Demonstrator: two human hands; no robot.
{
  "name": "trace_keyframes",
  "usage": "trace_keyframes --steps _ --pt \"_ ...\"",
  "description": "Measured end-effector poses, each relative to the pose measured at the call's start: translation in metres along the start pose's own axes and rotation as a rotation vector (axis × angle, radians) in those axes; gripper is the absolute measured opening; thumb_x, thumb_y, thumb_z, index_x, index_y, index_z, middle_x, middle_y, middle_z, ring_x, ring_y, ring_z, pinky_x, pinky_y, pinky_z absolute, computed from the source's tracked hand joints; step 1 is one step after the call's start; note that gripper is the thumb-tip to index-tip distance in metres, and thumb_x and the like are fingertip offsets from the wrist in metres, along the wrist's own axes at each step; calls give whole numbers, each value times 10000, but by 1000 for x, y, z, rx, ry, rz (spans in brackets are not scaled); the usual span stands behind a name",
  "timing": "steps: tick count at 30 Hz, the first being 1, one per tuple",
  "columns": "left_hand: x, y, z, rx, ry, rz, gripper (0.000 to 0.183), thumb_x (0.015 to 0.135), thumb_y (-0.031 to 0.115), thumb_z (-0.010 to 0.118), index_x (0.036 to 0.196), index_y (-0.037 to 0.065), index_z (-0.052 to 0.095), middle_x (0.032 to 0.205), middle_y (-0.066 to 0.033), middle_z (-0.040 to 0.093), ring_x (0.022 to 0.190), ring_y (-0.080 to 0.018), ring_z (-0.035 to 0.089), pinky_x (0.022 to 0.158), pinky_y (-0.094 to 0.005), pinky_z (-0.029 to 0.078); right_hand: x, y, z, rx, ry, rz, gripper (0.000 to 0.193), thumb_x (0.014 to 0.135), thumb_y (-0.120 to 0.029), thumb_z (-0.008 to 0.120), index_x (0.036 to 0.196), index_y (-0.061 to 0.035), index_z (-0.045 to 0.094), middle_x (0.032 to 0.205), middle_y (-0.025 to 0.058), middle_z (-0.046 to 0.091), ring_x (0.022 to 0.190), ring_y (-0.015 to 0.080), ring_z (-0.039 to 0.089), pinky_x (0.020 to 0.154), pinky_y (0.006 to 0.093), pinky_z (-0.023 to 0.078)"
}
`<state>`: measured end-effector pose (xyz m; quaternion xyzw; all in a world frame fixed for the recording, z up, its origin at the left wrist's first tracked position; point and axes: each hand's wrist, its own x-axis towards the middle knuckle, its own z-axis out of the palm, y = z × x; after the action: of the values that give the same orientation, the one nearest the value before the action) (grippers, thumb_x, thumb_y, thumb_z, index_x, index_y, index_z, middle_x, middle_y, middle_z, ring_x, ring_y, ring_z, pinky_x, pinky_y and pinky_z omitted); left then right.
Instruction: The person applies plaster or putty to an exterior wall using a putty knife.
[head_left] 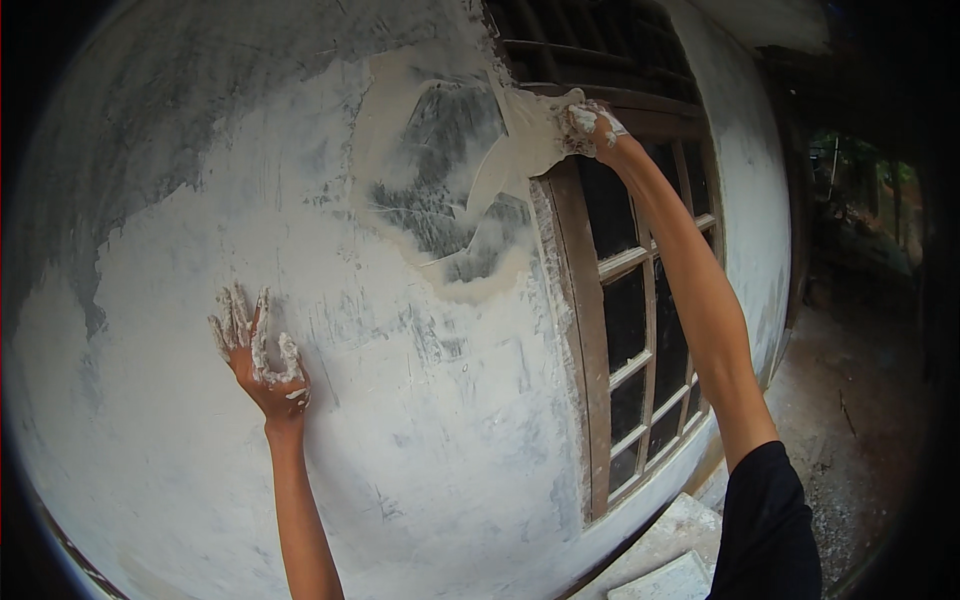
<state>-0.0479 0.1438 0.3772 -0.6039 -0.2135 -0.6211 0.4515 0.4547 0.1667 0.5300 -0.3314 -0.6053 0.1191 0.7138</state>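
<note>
Reaching up past the wooden window frame (590, 330), the right hand (592, 128) is gripping a putty-caked trowel (520, 150) and spreading wet putty (450, 170) leftward of its grip. Below, the left hand (262, 355) is bracing open-palmed, holding nothing. Judging next: firm, even downward strokes feathering edges.

I am stretching my right hand (590, 128) high overhead, fingers curled, while my left hand (258, 352) is pressing flat, fingers spread.
</note>
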Motion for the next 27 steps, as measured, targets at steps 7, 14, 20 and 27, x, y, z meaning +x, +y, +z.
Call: trace_keyframes --steps 7,14,20,27 --pt "-3 2 7 -4 67 -27 429 759 132 562 1169 12 603 827 -132 618 751 -306 553 769 -404 407 2 5 5 -264 113 -246 215 820 -156 613 861 50 657 804 114 647 659 171 578 582 329 484" --pt "5 8 0 35 77 -1 436 748 112 562 1170 13 603 814 -127 613 748 -307 552 824 -413 412 -2 -1 20 -298 25 -142 375 845 -237 617 1106 31 591 1198 125 512 1029 210 559 846 304 482" --pt "13 17 4 84 115 111 438 758 109 555 1183 11 598 888 -160 639 854 -324 585 994 -467 353 38 29 -6 -37 77 -37 394 819 -180 624 1140 35 545 1136 140 585 913 207 608 717 304 515" --pt "-5 -2 7 20 14 -41 402 832 177 526 1188 -2 586 1162 -189 588 1157 -347 506 1061 -473 281 4 -1 22 64 160 131 236 866 -154 572 1034 9 605 934 86 635 863 180 641 684 345 561"
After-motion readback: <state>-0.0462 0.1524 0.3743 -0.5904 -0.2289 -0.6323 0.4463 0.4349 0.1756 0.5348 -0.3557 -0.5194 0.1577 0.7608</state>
